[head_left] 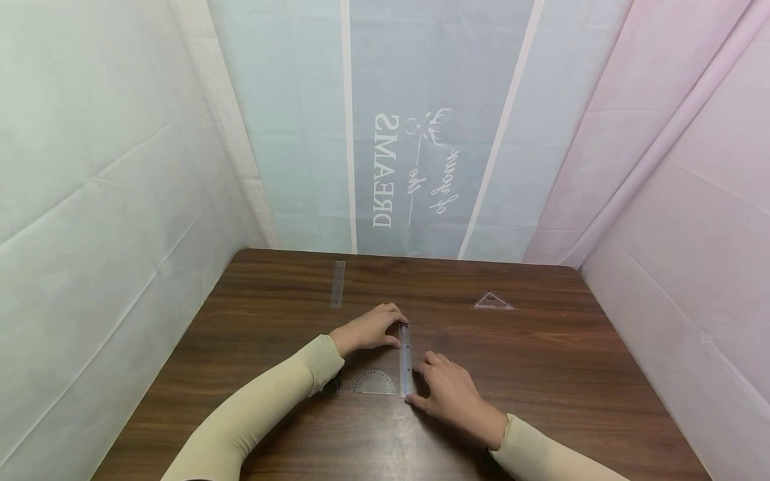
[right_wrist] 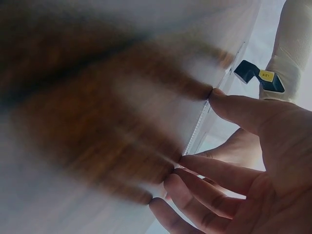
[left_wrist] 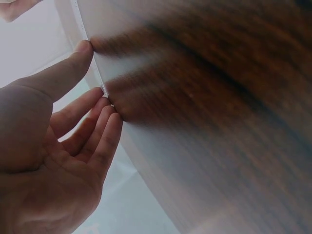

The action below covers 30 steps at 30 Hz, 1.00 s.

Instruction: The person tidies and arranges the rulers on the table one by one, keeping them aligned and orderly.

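Observation:
A clear ruler (head_left: 405, 364) lies lengthwise away from me on the brown table, near its middle. My left hand (head_left: 369, 329) touches its far end, fingertips at the tip and thumb against its left side. At the near end is my right hand (head_left: 451, 389), thumb at the lower corner and fingertips along the right edge. In the left wrist view, the thumb and fingers of the left hand (left_wrist: 73, 122) rest at the ruler's thin edge. The right wrist view has the right hand (right_wrist: 234, 165) with extended fingers at that edge. A clear protractor (head_left: 374, 383) lies just left of the ruler.
Another clear ruler (head_left: 337, 284) lies toward the back left of the table (head_left: 541, 374). A clear set square (head_left: 494, 302) is at the back right. Fabric walls surround the table on the left, right and back, the back one (head_left: 433, 67) with printed lettering.

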Available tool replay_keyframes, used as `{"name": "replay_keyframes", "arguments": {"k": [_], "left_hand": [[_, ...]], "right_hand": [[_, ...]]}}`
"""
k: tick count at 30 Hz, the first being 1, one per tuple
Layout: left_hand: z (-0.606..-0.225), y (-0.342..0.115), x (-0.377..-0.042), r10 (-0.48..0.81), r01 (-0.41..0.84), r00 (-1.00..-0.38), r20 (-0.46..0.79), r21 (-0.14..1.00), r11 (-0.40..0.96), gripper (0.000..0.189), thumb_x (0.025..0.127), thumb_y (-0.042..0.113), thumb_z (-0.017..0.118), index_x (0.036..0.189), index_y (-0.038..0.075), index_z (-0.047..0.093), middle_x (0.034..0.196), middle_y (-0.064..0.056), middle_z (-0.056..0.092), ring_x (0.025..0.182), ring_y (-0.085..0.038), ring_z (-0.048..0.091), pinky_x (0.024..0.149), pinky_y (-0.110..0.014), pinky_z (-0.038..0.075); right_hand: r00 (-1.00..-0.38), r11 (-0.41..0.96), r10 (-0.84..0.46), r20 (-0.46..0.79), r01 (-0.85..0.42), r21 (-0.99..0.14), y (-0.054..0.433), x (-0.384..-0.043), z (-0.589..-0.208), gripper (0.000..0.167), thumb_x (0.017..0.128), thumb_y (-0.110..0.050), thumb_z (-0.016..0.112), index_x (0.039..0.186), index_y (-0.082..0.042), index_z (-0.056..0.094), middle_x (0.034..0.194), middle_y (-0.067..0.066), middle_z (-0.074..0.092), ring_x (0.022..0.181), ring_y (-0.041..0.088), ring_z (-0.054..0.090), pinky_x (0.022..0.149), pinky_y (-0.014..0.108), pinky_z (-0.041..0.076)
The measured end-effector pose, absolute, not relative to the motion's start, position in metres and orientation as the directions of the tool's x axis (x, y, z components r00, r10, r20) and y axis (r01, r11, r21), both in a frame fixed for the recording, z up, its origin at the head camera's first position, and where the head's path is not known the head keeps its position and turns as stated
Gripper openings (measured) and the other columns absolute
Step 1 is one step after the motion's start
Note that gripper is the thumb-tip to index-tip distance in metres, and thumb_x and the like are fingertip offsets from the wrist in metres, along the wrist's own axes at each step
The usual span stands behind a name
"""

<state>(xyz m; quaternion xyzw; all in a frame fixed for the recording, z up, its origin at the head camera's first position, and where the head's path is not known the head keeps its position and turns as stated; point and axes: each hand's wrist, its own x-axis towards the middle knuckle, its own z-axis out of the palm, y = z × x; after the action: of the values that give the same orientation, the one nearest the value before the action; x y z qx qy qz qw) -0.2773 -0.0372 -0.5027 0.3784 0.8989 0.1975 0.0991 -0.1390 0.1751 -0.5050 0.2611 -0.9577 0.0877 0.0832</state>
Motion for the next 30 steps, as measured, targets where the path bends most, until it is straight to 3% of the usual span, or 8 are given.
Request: {"name": "replay_keyframes", "arguments": {"k": [12, 19, 26, 30], "left_hand": [[-0.503, -0.040, -0.275, 0.721, 0.639, -0.692, -0.034, 0.435, 0.634, 0.053, 0.098, 0.029, 0.082, 0.144, 0.008, 0.066, 0.141, -0.009, 0.061, 0.135, -0.026, 0.058, 0.115, -0.042, 0.047], [-0.505, -0.046, -0.277, 0.734, 0.648, -0.679, 0.019, 0.484, 0.588, 0.047, 0.102, 0.026, 0.078, 0.144, 0.008, 0.066, 0.137, -0.006, 0.063, 0.130, -0.021, 0.060, 0.112, -0.039, 0.050], [-0.503, -0.058, -0.283, 0.697, 0.631, -0.714, 0.074, 0.499, 0.593, 0.042, 0.109, 0.029, 0.068, 0.147, 0.011, 0.064, 0.141, -0.005, 0.063, 0.135, -0.021, 0.059, 0.115, -0.040, 0.048], [-0.497, -0.068, -0.289, 0.671, 0.613, -0.736, 0.089, 0.510, 0.604, 0.043, 0.110, 0.031, 0.066, 0.148, 0.011, 0.062, 0.145, -0.007, 0.061, 0.138, -0.024, 0.058, 0.116, -0.043, 0.048]], "right_hand": [[-0.855, 0.844, -0.493, 0.162, -0.515, -0.149, 0.176, -0.139, -0.503, 0.061, 0.081, -0.050, 0.093, 0.117, -0.004, 0.078, 0.104, 0.000, 0.061, 0.093, 0.021, 0.064, 0.072, 0.040, 0.060], [-0.875, 0.850, -0.459, 0.154, -0.483, -0.211, 0.175, -0.143, -0.496, 0.050, 0.084, -0.046, 0.092, 0.113, -0.009, 0.076, 0.107, 0.003, 0.069, 0.099, 0.024, 0.070, 0.073, 0.045, 0.061], [-0.874, 0.820, -0.466, 0.136, -0.485, -0.304, 0.169, -0.153, -0.487, 0.059, 0.090, -0.041, 0.088, 0.132, -0.003, 0.072, 0.136, 0.024, 0.068, 0.130, 0.044, 0.064, 0.098, 0.060, 0.058], [-0.863, 0.792, -0.486, 0.140, -0.502, -0.348, 0.165, -0.161, -0.482, 0.061, 0.092, -0.040, 0.087, 0.138, -0.004, 0.069, 0.141, 0.022, 0.066, 0.135, 0.043, 0.060, 0.102, 0.060, 0.055]]}}
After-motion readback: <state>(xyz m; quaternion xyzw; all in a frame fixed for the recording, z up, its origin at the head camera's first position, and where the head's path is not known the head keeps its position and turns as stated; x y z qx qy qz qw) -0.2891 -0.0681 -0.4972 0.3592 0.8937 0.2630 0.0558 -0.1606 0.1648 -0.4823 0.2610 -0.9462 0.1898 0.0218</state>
